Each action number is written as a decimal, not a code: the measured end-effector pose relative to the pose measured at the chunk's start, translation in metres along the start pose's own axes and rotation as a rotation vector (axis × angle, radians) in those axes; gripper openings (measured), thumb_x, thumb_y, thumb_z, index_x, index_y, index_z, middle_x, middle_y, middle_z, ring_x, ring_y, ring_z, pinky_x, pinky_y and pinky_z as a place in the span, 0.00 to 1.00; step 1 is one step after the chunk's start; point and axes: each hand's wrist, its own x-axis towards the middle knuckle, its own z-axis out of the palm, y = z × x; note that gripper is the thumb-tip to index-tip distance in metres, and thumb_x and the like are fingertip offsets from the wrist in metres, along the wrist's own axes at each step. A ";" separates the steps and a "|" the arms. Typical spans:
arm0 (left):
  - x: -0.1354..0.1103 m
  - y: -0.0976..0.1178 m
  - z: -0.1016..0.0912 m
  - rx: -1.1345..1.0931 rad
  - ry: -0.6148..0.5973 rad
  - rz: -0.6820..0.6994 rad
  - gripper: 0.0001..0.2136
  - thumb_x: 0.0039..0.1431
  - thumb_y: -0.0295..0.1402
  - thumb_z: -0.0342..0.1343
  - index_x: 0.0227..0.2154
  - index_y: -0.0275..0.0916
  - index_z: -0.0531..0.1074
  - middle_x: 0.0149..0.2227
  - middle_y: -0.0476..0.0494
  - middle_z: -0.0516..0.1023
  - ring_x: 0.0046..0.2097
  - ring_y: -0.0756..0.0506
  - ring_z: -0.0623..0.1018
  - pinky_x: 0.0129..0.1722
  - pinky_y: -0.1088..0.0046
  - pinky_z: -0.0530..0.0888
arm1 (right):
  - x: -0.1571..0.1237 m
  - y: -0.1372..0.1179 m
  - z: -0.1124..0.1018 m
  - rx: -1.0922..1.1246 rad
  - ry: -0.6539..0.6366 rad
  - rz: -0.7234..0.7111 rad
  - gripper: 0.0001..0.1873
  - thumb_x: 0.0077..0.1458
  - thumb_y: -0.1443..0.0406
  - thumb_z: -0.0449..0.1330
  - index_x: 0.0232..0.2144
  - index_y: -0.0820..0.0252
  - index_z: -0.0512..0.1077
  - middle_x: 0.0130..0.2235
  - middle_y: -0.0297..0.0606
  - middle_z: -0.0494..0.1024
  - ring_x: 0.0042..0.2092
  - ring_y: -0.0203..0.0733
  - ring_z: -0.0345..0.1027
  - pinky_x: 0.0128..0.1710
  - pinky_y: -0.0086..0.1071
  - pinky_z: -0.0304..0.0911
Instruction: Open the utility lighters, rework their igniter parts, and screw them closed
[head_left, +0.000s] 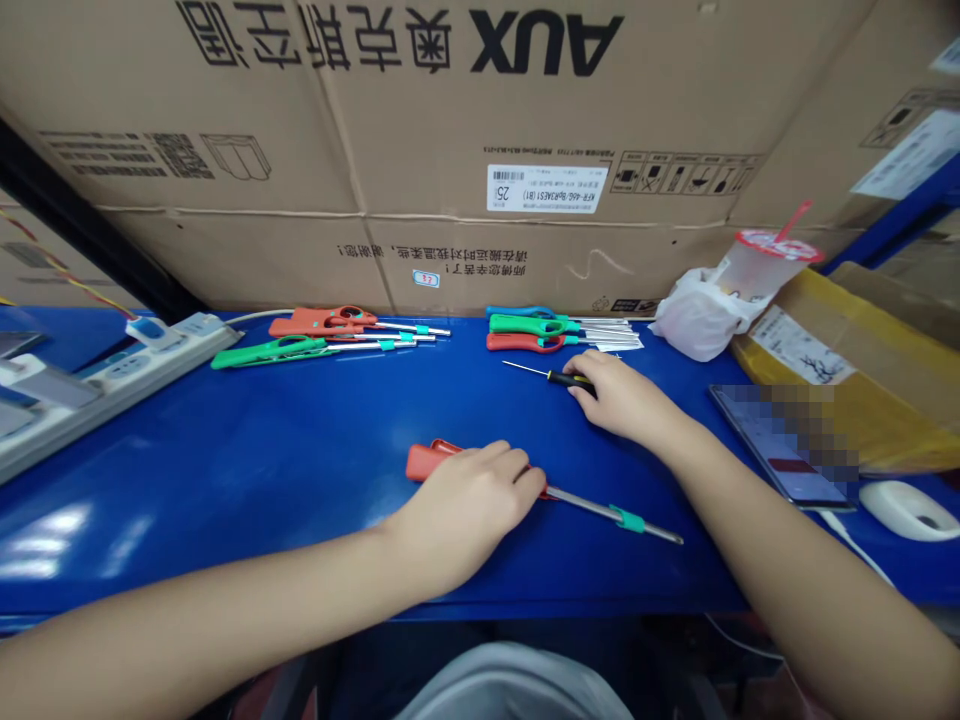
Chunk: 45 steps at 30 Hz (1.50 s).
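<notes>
My left hand (472, 505) is closed over a red long-necked lighter (425, 462) near the front of the blue table. The lighter's metal tube, with a green clip around it, points right and slightly toward me. In my right hand (619, 395) is a small screwdriver (562, 378) with a black and yellow handle, its thin shaft pointing left. Just behind that hand lie several lighters in a group, among them a red lighter (517, 342) and a green lighter (517, 324). Farther left are orange lighters (315, 322) and a green lighter (270, 352).
A white power strip (112, 375) with plugs runs along the left. Cardboard (420, 180) stands upright behind the table (262, 470). On the right are a bagged drink cup (765, 265), a yellow parcel (885, 400), a phone (780, 450) and a white mouse (907, 508).
</notes>
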 end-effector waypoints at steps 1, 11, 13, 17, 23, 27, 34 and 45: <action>0.005 0.002 0.000 0.005 -0.015 0.000 0.09 0.69 0.23 0.52 0.48 0.34 0.75 0.42 0.39 0.79 0.42 0.39 0.77 0.40 0.62 0.77 | 0.000 0.000 0.000 -0.004 -0.002 -0.002 0.14 0.62 0.70 0.57 0.49 0.61 0.73 0.51 0.49 0.77 0.54 0.55 0.72 0.56 0.45 0.66; 0.040 0.002 0.011 0.067 0.019 0.024 0.09 0.69 0.21 0.51 0.46 0.31 0.75 0.42 0.38 0.78 0.43 0.38 0.77 0.42 0.60 0.79 | 0.000 -0.005 -0.001 -0.029 -0.006 -0.041 0.13 0.61 0.72 0.55 0.47 0.63 0.74 0.48 0.51 0.77 0.52 0.58 0.72 0.53 0.48 0.68; 0.045 -0.001 0.015 0.059 0.039 0.026 0.10 0.71 0.22 0.48 0.47 0.31 0.75 0.42 0.38 0.78 0.44 0.38 0.77 0.44 0.60 0.78 | 0.000 -0.005 -0.001 -0.031 0.010 -0.054 0.14 0.61 0.72 0.55 0.48 0.63 0.74 0.48 0.51 0.76 0.52 0.57 0.71 0.53 0.49 0.68; 0.041 -0.009 0.013 -0.016 0.114 0.000 0.13 0.74 0.30 0.48 0.52 0.33 0.74 0.47 0.38 0.77 0.49 0.39 0.76 0.48 0.62 0.78 | -0.003 -0.008 -0.007 -0.022 0.082 -0.122 0.16 0.65 0.70 0.52 0.52 0.61 0.73 0.53 0.50 0.74 0.57 0.56 0.66 0.59 0.48 0.63; 0.005 -0.048 -0.006 -0.052 0.134 -0.029 0.25 0.63 0.43 0.64 0.59 0.38 0.71 0.51 0.39 0.78 0.52 0.35 0.76 0.51 0.54 0.77 | -0.017 -0.023 -0.032 0.290 -0.255 -0.344 0.16 0.68 0.53 0.56 0.39 0.57 0.75 0.39 0.38 0.78 0.39 0.42 0.71 0.41 0.34 0.65; -0.014 -0.081 -0.008 -0.010 0.057 0.135 0.21 0.68 0.45 0.58 0.56 0.38 0.73 0.50 0.38 0.79 0.48 0.38 0.79 0.48 0.59 0.76 | -0.022 -0.035 -0.032 0.183 -0.288 -0.308 0.24 0.54 0.44 0.68 0.39 0.56 0.74 0.37 0.34 0.78 0.36 0.41 0.69 0.33 0.32 0.57; -0.020 -0.101 0.003 -0.017 0.167 0.234 0.16 0.71 0.38 0.54 0.53 0.33 0.76 0.43 0.37 0.81 0.41 0.42 0.81 0.40 0.67 0.77 | -0.020 -0.037 -0.023 0.140 -0.285 -0.380 0.16 0.57 0.53 0.68 0.35 0.57 0.71 0.37 0.32 0.74 0.34 0.37 0.66 0.31 0.31 0.54; -0.014 -0.102 0.016 -1.076 0.260 -0.338 0.24 0.59 0.42 0.67 0.54 0.34 0.77 0.41 0.40 0.86 0.35 0.46 0.84 0.36 0.72 0.81 | -0.022 -0.038 -0.022 0.163 -0.079 -0.321 0.27 0.61 0.59 0.64 0.61 0.54 0.68 0.55 0.40 0.80 0.49 0.48 0.76 0.47 0.37 0.67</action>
